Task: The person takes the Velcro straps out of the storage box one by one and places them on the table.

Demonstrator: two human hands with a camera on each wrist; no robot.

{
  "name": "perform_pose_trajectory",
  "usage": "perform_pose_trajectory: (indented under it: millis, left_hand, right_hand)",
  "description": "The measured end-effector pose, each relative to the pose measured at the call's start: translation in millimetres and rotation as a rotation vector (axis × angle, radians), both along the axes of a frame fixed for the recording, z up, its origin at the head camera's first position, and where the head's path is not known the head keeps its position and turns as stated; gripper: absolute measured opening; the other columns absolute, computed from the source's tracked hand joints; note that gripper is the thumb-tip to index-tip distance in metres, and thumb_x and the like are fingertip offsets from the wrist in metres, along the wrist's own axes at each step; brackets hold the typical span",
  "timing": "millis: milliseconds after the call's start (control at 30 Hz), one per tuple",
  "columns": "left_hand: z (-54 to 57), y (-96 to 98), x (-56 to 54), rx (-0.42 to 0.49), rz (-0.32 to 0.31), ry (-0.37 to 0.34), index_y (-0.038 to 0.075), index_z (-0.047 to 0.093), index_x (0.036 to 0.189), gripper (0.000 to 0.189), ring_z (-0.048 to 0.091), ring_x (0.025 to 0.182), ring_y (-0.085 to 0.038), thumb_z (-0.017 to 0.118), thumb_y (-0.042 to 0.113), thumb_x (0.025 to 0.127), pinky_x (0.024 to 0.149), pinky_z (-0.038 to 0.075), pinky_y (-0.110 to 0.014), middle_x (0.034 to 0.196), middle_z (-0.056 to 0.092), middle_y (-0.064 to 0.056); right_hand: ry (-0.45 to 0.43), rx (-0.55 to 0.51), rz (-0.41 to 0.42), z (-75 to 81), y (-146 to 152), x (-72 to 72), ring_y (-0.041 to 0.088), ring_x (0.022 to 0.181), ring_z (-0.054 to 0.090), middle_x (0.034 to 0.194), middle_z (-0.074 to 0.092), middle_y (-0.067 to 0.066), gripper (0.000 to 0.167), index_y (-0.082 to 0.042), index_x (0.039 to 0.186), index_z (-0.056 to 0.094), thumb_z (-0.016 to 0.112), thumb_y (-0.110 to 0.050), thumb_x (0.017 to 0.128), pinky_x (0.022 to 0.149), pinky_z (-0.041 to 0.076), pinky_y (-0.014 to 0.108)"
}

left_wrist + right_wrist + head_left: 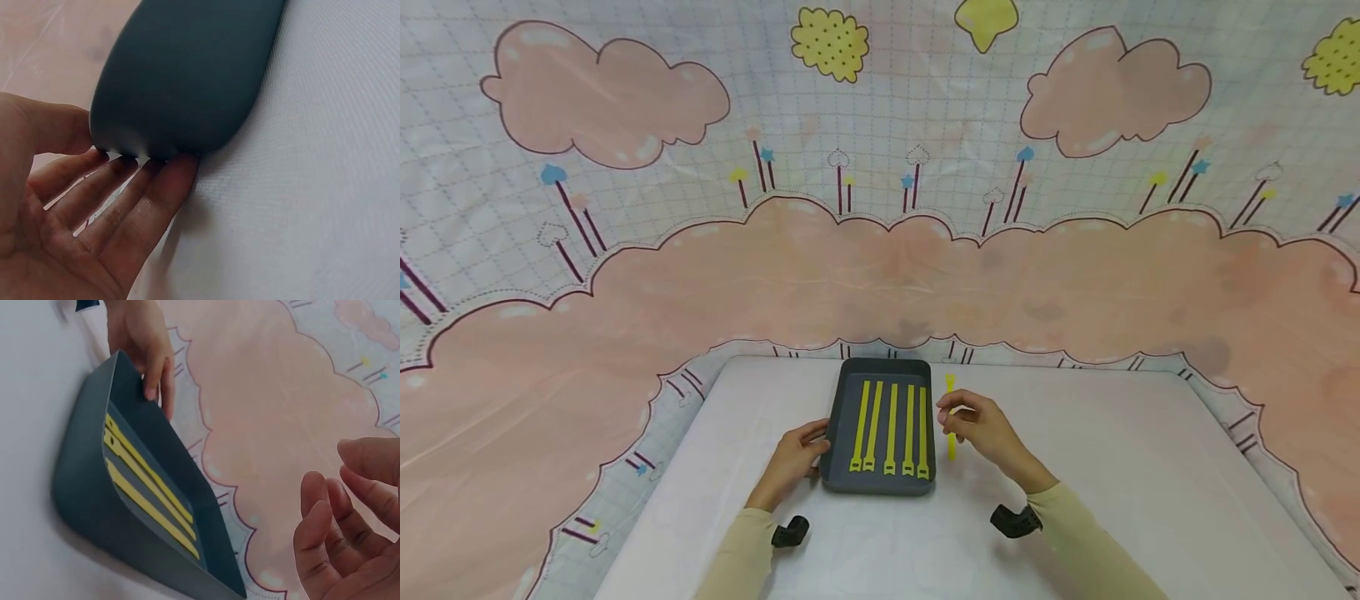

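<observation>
A dark grey rectangular tray (pixel 880 485) lies on the white table, with several yellow hook-and-loop cable ties (pixel 891 429) side by side in it, slotted heads toward me. My left hand (pixel 793 458) holds the tray's left wall, thumb at the rim and fingers against the outside (pixel 144 206). Right of the tray is another yellow cable tie (pixel 951 450), partly covered by my right hand (pixel 981 423). In the right wrist view, the right hand's fingers (pixel 312 519) are loosely bent, thumb apart from them, with nothing visible between.
White table surface (pixel 1135 475) extends on both sides of the tray. A cloth backdrop printed with clouds (pixel 925 283) hangs behind the table. Black wrist devices (pixel 1017 521) sit by both sleeves.
</observation>
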State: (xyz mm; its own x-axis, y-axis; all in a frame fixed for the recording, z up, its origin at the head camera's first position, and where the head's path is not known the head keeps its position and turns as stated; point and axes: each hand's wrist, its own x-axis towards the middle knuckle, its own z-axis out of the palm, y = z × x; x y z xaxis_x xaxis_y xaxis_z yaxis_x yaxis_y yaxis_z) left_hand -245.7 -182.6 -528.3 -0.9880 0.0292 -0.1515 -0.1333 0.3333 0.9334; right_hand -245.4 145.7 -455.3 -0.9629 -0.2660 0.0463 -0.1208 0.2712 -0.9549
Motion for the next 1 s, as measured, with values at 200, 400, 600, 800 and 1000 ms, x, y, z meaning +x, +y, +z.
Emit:
perform_pose_trajectory:
  millis: [200,400,600,800,1000]
  left_hand:
    - [0.7,0.3,0.1,0.0,0.004,-0.004,0.011,0.053,0.142,0.047,0.063,0.115,-0.026,0.059,0.013,0.096,0.067,0.056,-0.033,0.143,0.055,-0.015]
    - [2.4,1.8,1.4,-0.014,0.012,-0.01,0.011,0.052,0.142,0.047,0.063,0.113,-0.024,0.058,0.013,0.096,0.067,0.055,-0.032,0.143,0.056,-0.014]
    - [3.3,2.8,4.9,-0.022,0.014,-0.015,0.01,0.052,0.142,0.046,0.063,0.114,-0.025,0.058,0.012,0.096,0.067,0.055,-0.032,0.143,0.055,-0.015]
    - [-1.3,0.3,1.6,-0.006,0.007,-0.012,0.011,0.052,0.142,0.046,0.063,0.113,-0.024,0.058,0.013,0.096,0.067,0.055,-0.033,0.142,0.056,-0.014]
    - [-5.0,-1.2,-1.8,-0.008,0.011,-0.001,0.013,0.054,0.141,0.046,0.064,0.108,-0.021,0.06,0.013,0.096,0.064,0.054,-0.031,0.14,0.058,-0.013]
  right_hand:
    - [0.072,0.038,0.063,4.6,-11,1.5,0.018,0.083,0.064,0.104,0.064,0.013,0.025,-0.001,0.112,0.063,0.069,-0.014,0.091,0.067,0.05,0.027]
    - [0.135,0.089,0.121,5.6,-22,4.0,0.019,0.092,0.062,0.11,0.065,0.011,0.02,-0.01,0.111,0.065,0.068,-0.017,0.093,0.074,0.052,0.026]
    - [0.236,0.168,0.182,3.7,-31,7.6,0.015,0.095,0.06,0.11,0.066,0.005,0.021,-0.015,0.113,0.065,0.068,-0.02,0.093,0.083,0.049,0.025]
    - [0.292,0.224,0.194,5.9,-39,8.0,0.013,0.094,0.057,0.111,0.065,0.0,0.022,-0.017,0.115,0.065,0.068,-0.019,0.093,0.081,0.048,0.026]
    - [0.399,0.304,0.23,8.2,-47,5.0,0.013,0.096,0.057,0.111,0.064,0.002,0.025,-0.018,0.115,0.065,0.071,-0.019,0.091,0.08,0.05,0.032]
